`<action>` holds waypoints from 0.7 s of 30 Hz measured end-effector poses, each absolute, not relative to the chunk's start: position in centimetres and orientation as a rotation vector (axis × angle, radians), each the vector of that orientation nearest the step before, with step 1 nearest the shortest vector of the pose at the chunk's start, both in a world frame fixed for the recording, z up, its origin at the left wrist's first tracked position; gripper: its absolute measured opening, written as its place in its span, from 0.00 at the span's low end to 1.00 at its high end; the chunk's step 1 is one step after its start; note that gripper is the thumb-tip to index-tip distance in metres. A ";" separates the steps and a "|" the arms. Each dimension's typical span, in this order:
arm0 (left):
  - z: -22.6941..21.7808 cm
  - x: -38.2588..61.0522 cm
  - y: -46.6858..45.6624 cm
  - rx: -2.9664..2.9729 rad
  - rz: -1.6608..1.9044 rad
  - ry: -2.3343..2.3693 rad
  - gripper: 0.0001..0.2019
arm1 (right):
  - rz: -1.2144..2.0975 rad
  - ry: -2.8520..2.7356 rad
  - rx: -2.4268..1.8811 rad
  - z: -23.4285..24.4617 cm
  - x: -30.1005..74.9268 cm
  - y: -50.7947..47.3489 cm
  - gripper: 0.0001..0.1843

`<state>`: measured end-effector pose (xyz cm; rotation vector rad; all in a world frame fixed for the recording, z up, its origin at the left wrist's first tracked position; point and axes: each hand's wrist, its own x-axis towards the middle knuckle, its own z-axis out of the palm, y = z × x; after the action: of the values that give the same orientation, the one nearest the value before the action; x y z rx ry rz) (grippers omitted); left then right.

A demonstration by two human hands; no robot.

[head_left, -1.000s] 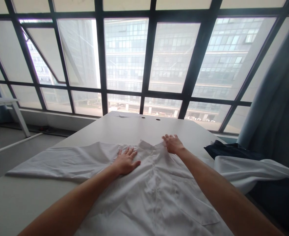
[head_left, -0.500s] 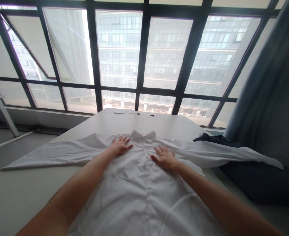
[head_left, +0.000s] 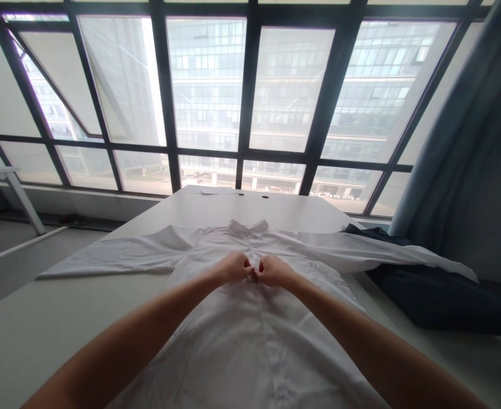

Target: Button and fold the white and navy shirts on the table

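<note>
A white long-sleeved button-up shirt [head_left: 233,341] lies front up on the white table, its collar toward the window and its sleeves spread to both sides. My left hand [head_left: 235,267] and my right hand [head_left: 274,271] meet at the front placket, a little below the collar. Both have their fingers pinched together on the shirt's cloth, close to touching each other. What sits between the fingertips, whether a button or just the placket edge, is hidden. Faint creases run through the cloth around the hands.
The white table [head_left: 148,309] reaches to a large framed window [head_left: 208,85]. Dark folded cloth [head_left: 438,304] lies at the right under the shirt's sleeve. A grey-blue curtain [head_left: 450,130] hangs at the right, and another white table [head_left: 23,196] stands at the far left.
Both hands have left their flat, spread positions on the shirt's chest. They have come together at the placket and closed on the cloth there.
</note>
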<state>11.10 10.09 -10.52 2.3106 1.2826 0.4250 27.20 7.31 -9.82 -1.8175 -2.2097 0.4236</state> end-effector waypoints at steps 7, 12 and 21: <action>-9.6 12.2 10.1 2.043 0.337 1.418 0.12 | 1.025 -1.799 -1.819 -8.5 27.7 7.3 0.14; -8.8 12.5 10.1 1.897 0.221 1.359 0.17 | 1.139 -1.636 -1.705 -8.8 27.4 7.0 0.09; -11.2 11.9 10.3 1.589 0.465 1.228 0.14 | 1.128 -1.540 -1.500 -12.3 28.4 7.0 0.05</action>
<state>11.85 10.32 -11.18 1.5890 1.2275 0.4653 28.38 6.98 -12.27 -1.4998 -1.5404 1.1284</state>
